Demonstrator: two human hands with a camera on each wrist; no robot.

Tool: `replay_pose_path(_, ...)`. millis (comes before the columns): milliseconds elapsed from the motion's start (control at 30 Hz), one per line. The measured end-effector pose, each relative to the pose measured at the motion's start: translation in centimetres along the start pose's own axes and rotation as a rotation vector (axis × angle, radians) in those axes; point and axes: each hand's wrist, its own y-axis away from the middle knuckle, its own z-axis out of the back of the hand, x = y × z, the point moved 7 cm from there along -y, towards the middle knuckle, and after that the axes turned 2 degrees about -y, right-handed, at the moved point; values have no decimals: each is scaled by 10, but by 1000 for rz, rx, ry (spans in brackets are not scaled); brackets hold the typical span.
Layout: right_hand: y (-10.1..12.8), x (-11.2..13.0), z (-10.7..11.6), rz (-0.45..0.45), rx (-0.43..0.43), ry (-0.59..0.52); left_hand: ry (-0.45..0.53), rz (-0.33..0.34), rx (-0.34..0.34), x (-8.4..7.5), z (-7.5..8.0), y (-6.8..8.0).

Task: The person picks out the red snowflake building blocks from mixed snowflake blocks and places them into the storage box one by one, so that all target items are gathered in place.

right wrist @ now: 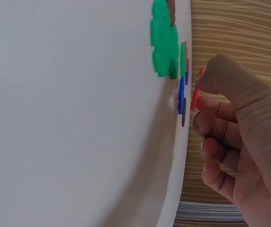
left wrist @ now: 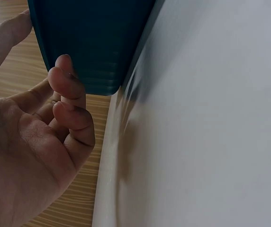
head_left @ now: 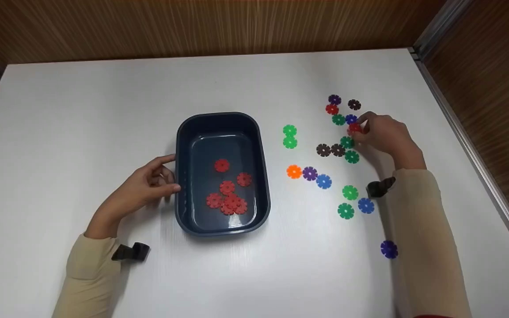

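A red notched plastic disc (head_left: 354,129) is pinched between the thumb and index finger of my right hand (head_left: 385,132). In the right wrist view, that red disc (right wrist: 195,100) is held on edge, just off the white table. My left hand (head_left: 142,183) is at the left side of a dark blue tray (head_left: 222,233), thumb and index fingertip touching its rim, other fingers loosely bent. The left wrist view shows the tray's outer wall (left wrist: 93,42) beside those fingers. Several red discs (head_left: 222,165) lie inside the tray, some overlapping.
Right of the tray lie loose discs: light green (head_left: 290,130), orange (head_left: 294,172), brown (head_left: 323,150), dark green (head_left: 346,211), and blue (head_left: 366,205). Another red disc (head_left: 332,109) lies farther back. A purple disc (head_left: 389,249) is beside the right sleeve. Wood-grain panels (head_left: 210,28) border the table.
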Motion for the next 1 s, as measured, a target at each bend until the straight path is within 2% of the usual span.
replay_pose_path(400,2,23,4,62,-55,-140,2,4,-2,-2,1,2)
replay_pose_path(667,-1,36,-4,108,-33,-205,-14,1,-6,-2,0,0)
replay_pose_path(1000,5,71,-2,246,-91,-342,0,9,2,-3,0,0)
